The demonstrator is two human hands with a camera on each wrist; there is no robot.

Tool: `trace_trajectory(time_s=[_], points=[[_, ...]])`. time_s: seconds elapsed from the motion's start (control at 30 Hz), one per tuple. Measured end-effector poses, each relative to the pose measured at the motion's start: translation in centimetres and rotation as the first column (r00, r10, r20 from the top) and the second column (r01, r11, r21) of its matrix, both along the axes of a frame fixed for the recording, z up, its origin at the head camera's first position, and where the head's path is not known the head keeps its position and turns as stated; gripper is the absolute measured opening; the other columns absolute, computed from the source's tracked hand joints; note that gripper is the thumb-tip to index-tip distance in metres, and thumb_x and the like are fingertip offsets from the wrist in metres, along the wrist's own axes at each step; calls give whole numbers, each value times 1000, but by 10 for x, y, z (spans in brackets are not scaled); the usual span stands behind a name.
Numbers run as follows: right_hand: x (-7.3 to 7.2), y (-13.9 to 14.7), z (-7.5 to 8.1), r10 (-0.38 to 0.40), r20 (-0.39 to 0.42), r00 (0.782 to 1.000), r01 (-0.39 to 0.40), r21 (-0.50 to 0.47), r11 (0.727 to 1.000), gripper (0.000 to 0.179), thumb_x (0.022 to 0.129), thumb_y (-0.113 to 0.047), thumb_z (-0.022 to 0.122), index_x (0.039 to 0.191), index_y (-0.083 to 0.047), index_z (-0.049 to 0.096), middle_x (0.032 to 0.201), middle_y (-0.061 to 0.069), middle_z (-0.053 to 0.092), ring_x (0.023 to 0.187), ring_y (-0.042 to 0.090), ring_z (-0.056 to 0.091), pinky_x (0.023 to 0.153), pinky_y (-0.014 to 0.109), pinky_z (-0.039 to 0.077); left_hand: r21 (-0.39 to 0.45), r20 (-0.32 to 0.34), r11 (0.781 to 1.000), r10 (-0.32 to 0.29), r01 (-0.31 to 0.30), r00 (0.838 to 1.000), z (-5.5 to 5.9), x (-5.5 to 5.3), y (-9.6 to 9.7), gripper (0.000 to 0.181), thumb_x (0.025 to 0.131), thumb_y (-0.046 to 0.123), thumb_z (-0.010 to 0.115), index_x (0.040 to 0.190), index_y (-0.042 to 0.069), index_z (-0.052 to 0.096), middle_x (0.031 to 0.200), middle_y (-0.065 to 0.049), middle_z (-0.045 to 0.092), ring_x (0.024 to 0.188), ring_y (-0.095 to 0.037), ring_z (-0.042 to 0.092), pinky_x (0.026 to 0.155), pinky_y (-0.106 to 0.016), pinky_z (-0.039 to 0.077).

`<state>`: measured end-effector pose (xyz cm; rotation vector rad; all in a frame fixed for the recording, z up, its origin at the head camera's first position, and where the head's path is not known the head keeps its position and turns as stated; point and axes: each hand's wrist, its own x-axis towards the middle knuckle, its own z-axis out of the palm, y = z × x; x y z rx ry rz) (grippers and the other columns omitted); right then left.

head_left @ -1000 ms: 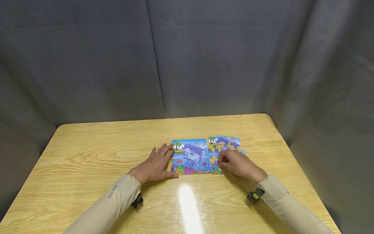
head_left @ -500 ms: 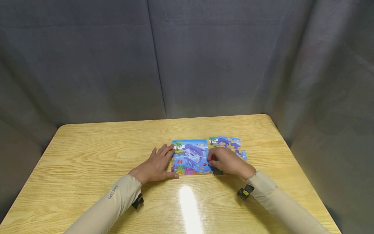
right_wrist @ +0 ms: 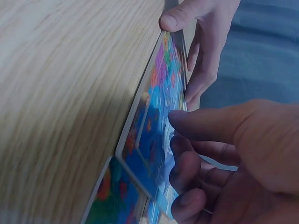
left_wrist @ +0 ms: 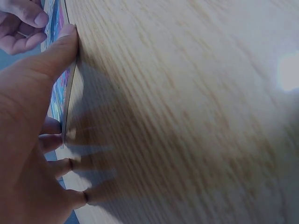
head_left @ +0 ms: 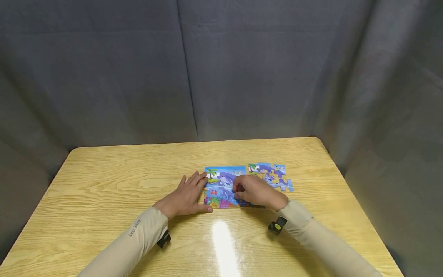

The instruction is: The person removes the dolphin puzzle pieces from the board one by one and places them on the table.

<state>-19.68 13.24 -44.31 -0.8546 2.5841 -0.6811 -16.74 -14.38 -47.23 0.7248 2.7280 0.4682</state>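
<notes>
The dolphin picture puzzle board [head_left: 225, 169] lies flat on the table. My left hand [head_left: 185, 196] rests along its left edge, fingers spread and extended, with the thumb at the near corner. Over the right half of the board is my right hand [head_left: 257, 189], its thumb and fingers bent toward each other. In the right wrist view, those fingertips [right_wrist: 177, 116] hover close over the blue picture; I cannot tell if a piece is between them. Loose puzzle pieces [head_left: 284, 184] lie right of the board, and a coral-patterned piece [right_wrist: 106, 196] sits by its near right corner.
The wooden table [head_left: 121, 177] has rounded far corners. A grey curtain [head_left: 138, 77] stands behind it and along both sides. A bright light reflection [head_left: 223, 246] falls on the tabletop in front of the board.
My right hand has moved left from the loose pieces onto the right half of the board, uncovering several pieces at the right. My left hand has stayed at the board's left edge.
</notes>
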Motion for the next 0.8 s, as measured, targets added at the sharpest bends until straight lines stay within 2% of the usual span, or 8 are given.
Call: trace_trajectory(time_s=[0.4,0.6,0.8], points=[[0,-17,-2,30,69,997,-30,-11,1000,6,101,-11,74,105,-8,72,88,0,70,65,11,56,66,28,48,9,-4,1000,1,-1,1000,-1,-1,0,105,95,65,71,167,0,29,179,-16,19,168,-44,13,129,-74,15],[0,-20,-4,24,70,997,-23,-6,1000,5,100,-11,74,104,-8,72,85,-1,69,64,11,56,62,27,46,0,-2,1000,1,-1,1000,-1,0,0,105,95,65,71,168,1,29,180,-16,19,168,-43,13,130,-74,14],[-2,-21,-7,20,62,998,-20,-1,1000,6,100,-11,75,105,-9,72,87,-1,69,65,10,56,62,27,46,30,-7,1000,0,1,1000,1,0,-1,103,95,61,73,165,-2,33,178,-19,21,166,-47,17,127,-77,17]])
